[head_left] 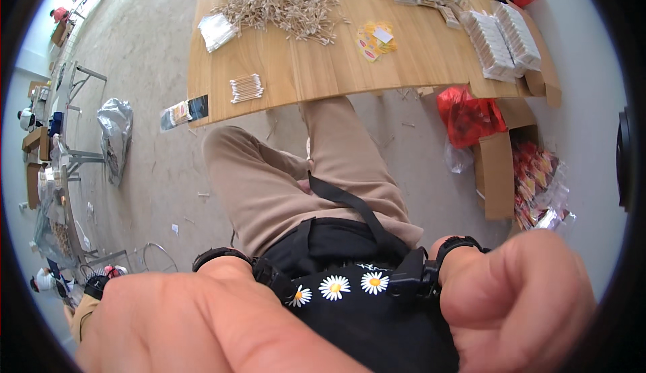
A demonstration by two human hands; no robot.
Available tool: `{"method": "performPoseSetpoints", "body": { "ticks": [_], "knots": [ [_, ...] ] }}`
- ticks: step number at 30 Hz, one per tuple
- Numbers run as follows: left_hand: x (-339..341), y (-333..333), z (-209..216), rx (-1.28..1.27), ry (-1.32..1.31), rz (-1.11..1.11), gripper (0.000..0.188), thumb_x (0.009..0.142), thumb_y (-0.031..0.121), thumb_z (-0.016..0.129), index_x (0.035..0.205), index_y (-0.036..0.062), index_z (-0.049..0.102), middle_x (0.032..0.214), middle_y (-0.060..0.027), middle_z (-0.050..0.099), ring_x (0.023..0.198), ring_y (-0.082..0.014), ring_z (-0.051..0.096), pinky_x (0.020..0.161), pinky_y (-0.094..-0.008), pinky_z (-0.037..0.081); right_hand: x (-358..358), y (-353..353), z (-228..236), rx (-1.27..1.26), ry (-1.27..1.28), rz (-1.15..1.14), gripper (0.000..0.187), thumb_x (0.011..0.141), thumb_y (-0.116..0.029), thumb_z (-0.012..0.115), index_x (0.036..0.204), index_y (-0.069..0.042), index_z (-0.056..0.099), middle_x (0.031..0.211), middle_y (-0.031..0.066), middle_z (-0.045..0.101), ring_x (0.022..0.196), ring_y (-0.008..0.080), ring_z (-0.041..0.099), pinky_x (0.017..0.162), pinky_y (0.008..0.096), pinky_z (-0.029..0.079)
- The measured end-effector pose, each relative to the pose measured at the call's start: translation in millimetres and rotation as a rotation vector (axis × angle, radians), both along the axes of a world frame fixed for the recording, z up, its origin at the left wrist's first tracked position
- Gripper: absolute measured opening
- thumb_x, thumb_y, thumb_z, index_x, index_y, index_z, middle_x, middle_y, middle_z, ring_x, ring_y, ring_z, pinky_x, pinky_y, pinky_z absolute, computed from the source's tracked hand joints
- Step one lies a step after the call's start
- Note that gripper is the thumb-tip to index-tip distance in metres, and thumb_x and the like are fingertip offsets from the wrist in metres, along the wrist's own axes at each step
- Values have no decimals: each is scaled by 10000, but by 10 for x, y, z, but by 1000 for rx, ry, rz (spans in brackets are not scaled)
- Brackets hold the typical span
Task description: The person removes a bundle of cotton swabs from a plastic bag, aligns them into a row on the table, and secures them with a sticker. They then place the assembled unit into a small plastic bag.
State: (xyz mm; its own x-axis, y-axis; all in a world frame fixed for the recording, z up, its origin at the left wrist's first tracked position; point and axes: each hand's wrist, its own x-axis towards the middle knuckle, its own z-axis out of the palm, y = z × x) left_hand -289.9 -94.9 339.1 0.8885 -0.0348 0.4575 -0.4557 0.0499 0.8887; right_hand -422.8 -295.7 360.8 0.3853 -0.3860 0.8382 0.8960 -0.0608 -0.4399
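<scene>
Hands up close to my face: my left hand (202, 319) lies loose and empty, my right hand (518, 299) curls shut on nothing I can see. On the wooden table (303, 70), one neat bundle of sticks (246, 88) sits near its edge; beyond, one loose heap (282, 0) remains unsorted, two stacks of packed rows (505, 40) done.

beige trousers (296, 178), red bag (471, 117), daisy-patterned black top (363, 312)

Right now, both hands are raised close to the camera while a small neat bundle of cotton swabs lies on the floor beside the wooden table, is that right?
Not quite: the bundle of cotton swabs lies on the wooden table, near its front edge, not on the floor. The head view shows it. The left hand and right hand are raised close to the camera.
</scene>
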Motion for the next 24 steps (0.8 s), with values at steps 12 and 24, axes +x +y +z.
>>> {"method": "performPoseSetpoints", "body": {
  "ticks": [12, 24],
  "knots": [
    [553, -652, -320, -460, 311, -769, 443, 865, -52, 626, 1297, -66, 528, 1209, -141, 650, 1075, -179, 632, 942, -308, 501, 739, -86, -506, 380, 598, -10, 719, 728, -54, 795, 1380, 66, 517, 1270, 183, 612, 1157, 200, 606, 997, 339, 487],
    [175, -639, -32, -98, -91, 9, 111, 813, 58, 646, 881, -18, 604, 834, -120, 630, 765, -172, 615, 681, -297, 503, 758, -31, -136, 381, 767, 264, 728, 670, -327, 885, 1184, 70, 555, 1033, 170, 672, 885, 251, 661, 757, 351, 535]
  ]
}}
